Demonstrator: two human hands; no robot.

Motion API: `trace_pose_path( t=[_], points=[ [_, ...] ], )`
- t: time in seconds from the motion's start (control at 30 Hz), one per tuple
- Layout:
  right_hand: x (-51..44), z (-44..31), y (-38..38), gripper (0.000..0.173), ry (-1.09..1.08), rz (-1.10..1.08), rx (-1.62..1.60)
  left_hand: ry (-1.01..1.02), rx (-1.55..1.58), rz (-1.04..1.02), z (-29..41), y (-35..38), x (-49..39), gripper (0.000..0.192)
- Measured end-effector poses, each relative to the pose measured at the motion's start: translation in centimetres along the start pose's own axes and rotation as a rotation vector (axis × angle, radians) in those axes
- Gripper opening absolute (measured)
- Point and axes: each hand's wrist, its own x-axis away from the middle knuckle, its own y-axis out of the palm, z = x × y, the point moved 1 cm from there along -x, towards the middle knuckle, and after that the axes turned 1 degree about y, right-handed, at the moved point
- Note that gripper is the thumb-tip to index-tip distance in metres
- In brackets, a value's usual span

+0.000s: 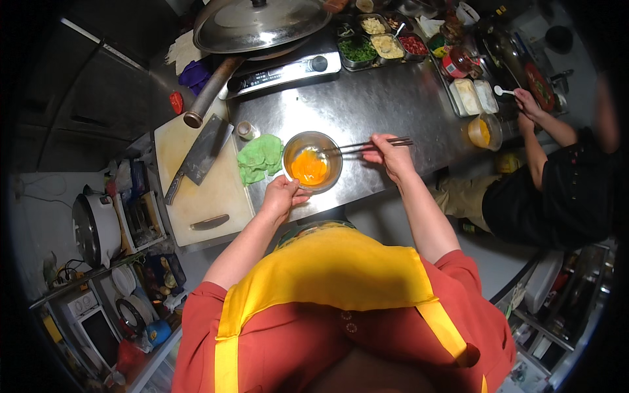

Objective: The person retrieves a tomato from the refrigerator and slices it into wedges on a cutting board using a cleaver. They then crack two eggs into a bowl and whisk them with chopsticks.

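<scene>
A round stainless steel bowl (335, 172) stands on the metal counter (422, 103), near its front edge. Orange-yellow egg (308, 168) lies in it. My left hand (282, 196) grips the bowl's rim at the lower left. In my right hand (390, 156) is a pair of dark chopsticks (356, 146), held nearly level, their far ends reaching over the right rim into the bowl. A crumpled green cloth (260, 156) lies just left of the bowl, beside a small jar (245, 130).
A cleaver (201, 154) and a small knife (210, 222) lie on the cutting board (186, 196) at left. Behind, a lidded wok (263, 29) sits on an induction cooker (290, 71), its handle jutting forward. Trays of chopped ingredients (357, 50) stand at the back. At right, a co-worker (550, 191) holds a white spoon (502, 91).
</scene>
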Motion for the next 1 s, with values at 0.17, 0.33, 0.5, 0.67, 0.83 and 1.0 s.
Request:
trace_pose_path(
  t=[0.17,0.33,0.5,0.67,0.83,1.0],
  points=[
    [-0.8,0.2,-0.2,0.022,0.009,-0.008,-0.062,0.002,-0.009,-0.005,-0.1,-0.3,-0.2,0.011],
    [-1.7,0.2,-0.2,0.022,0.108,-0.109,0.020,-0.007,-0.009,0.009,-0.2,-0.5,-0.7,0.011],
    [-2.1,-0.5,0.0,0.021,0.112,-0.131,0.050,-0.008,-0.005,-0.002,-0.3,-0.7,-0.9,0.012],
    [-2.5,-1.3,-0.2,0.020,0.145,-0.176,0.141,0.004,0.033,-0.020,-0.2,-0.8,-1.0,0.012],
    [-3.2,-0.9,-0.3,0.020,0.110,-0.084,0.180,0.009,0.038,-0.019,0.0,-0.7,-1.0,0.012],
    [-3.4,-0.8,-0.1,0.021,0.086,-0.072,0.038,0.019,0.038,-0.016,0.2,-0.5,-0.8,0.012]
  ],
)
